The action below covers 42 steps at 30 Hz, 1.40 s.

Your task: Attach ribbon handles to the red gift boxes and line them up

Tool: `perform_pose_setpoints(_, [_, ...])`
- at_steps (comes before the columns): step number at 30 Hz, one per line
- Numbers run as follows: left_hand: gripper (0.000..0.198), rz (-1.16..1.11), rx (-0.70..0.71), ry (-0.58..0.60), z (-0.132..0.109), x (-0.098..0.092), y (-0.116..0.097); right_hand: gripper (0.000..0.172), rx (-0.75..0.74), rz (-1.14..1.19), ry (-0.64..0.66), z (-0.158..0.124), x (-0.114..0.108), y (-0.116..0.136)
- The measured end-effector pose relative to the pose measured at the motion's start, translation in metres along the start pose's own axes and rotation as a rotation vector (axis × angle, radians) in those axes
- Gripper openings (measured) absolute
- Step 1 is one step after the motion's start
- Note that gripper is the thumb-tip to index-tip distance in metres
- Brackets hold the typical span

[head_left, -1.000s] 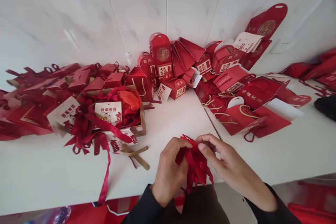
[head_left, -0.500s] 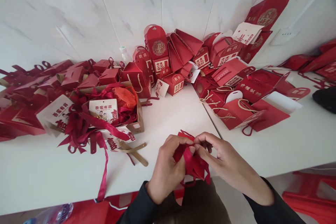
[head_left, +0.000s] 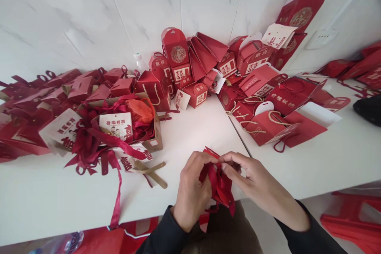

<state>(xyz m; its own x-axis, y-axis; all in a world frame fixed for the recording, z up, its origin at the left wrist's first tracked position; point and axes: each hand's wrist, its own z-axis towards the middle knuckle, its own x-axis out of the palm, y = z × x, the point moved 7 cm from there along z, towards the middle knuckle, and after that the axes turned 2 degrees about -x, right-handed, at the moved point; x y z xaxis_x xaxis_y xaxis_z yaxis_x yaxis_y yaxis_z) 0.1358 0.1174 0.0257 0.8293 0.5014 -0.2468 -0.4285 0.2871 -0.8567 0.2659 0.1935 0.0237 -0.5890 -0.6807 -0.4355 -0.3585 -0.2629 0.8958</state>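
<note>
Nearest: left hand and right hand meet over the front edge of the desk. Both grips are narrow, thumb and fingertips pinched on the top of a red ribbon bundle. Its loops rise between the hands and its tails hang below the desk edge toward the lap. Judged: very light, limp, probably slick satin that holds no shape. Best held at the gathered top, where the strands cross; loose tails would slide out. Open room: bare white desk in front of and left of the hands. Edge risk: a loose ribbon already trails over the front edge. Mid-distance, left: tan strips, then a brown box stuffed with ribbons and cards. Right: a seam between desk surfaces, with rope-handled bags just beyond. Far: red gift boxes heaped against the tiled wall.
</note>
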Motion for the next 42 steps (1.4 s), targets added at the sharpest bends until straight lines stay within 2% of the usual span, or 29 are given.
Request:
perform_pose_setpoints(6, [0.017,0.015,-0.034,0.004,0.001,-0.001,0.002,0.027,0.065,0.051,-0.064,-0.001,-0.005,-0.005])
perform_pose_setpoints(12, [0.019,0.007,-0.01,-0.014,0.0,-0.003,0.0,0.019,0.021,0.091,-0.021,0.001,-0.002,0.0])
perform_pose_setpoints(16, [0.021,0.015,0.014,-0.004,-0.002,-0.002,0.0,0.016,0.009,0.177,-0.056,0.001,-0.005,0.001])
perform_pose_setpoints(21, [0.024,0.038,0.026,-0.036,-0.004,-0.007,0.001,0.024,0.045,0.266,-0.074,0.0,-0.01,-0.003])
perform_pose_setpoints(24, [0.028,0.055,0.042,-0.052,-0.005,-0.009,-0.001,0.033,0.12,0.236,0.013,0.0,-0.007,-0.006])
perform_pose_setpoints(26, [0.029,0.062,0.041,-0.062,-0.005,-0.011,-0.002,0.032,0.14,0.208,0.138,-0.001,-0.001,-0.005])
perform_pose_setpoints(28, [0.026,0.071,0.025,-0.083,-0.005,-0.014,-0.003,0.03,0.124,0.171,0.202,-0.002,0.001,-0.002])
perform_pose_setpoints(31, [0.02,0.079,-0.004,-0.092,-0.004,-0.017,-0.002,0.034,0.114,0.097,0.114,-0.002,-0.008,-0.003])
perform_pose_setpoints(35, [0.013,0.03,-0.037,-0.041,-0.005,-0.019,-0.001,0.044,0.136,0.037,0.014,-0.007,-0.021,-0.008])
perform_pose_setpoints(42, [0.007,0.03,-0.187,0.001,-0.016,-0.029,0.014,0.046,0.187,-0.058,-0.127,-0.015,-0.035,-0.021])
